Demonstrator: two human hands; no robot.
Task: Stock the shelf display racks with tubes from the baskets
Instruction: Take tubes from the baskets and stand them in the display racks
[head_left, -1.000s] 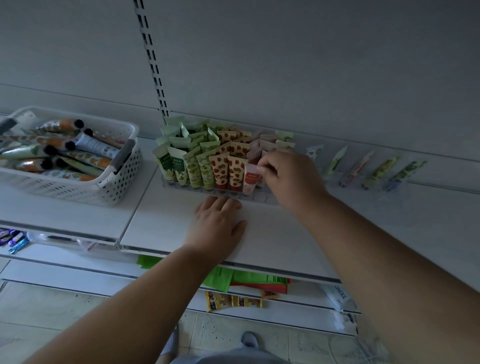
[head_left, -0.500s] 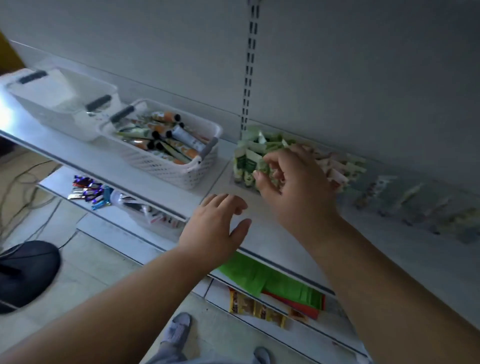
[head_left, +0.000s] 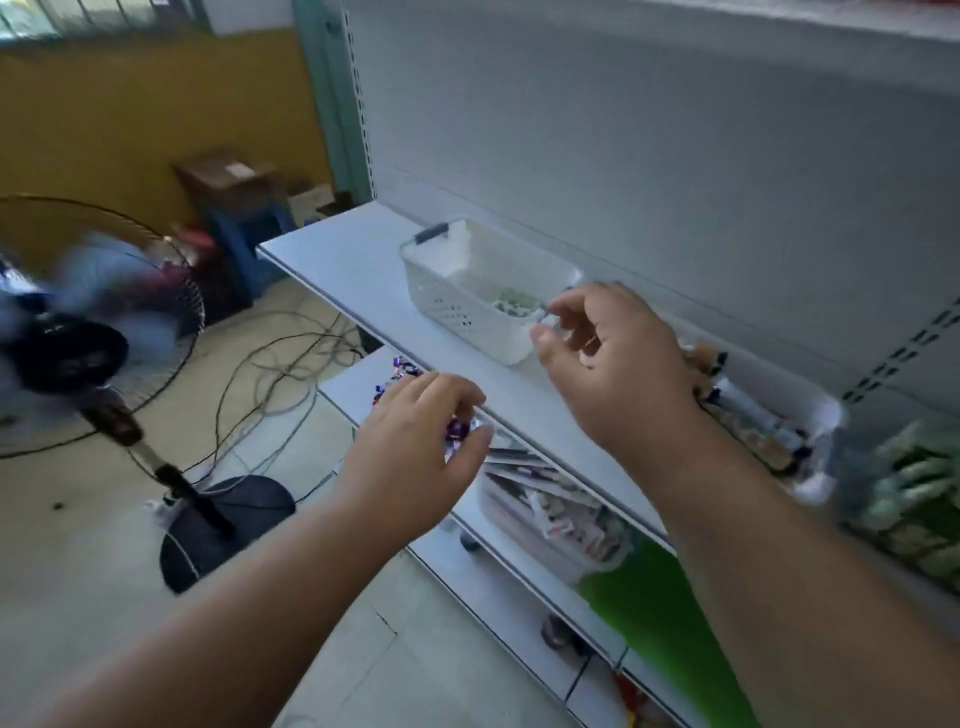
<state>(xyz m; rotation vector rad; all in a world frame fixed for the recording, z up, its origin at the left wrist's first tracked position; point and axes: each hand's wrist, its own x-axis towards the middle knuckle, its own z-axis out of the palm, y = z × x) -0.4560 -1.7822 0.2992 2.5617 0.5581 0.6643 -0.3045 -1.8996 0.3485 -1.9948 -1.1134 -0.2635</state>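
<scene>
1. Grey shelf (head_left: 363, 270) crosses the frame centre, backed by a grey panel; a standing fan (head_left: 93, 332) fills the left.
2. Left hand (head_left: 415, 447), lower centre: fingers loosely curled, holding nothing.
3. White basket (head_left: 467, 306), centre, on the shelf.
4. Right hand (head_left: 618, 364): empty, fingers loosely bent beside the white basket.
5. Tube basket (head_left: 815, 415), right, holds blurred tubes (head_left: 753, 410).

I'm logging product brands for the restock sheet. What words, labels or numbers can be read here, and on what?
None can be read.
Tubes in the right basket: print blurred.
Green tubes in the display rack: blurred by motion.
Packets on the lower shelf: markings too small and blurred.
Label on the brown box: too small to read.
</scene>
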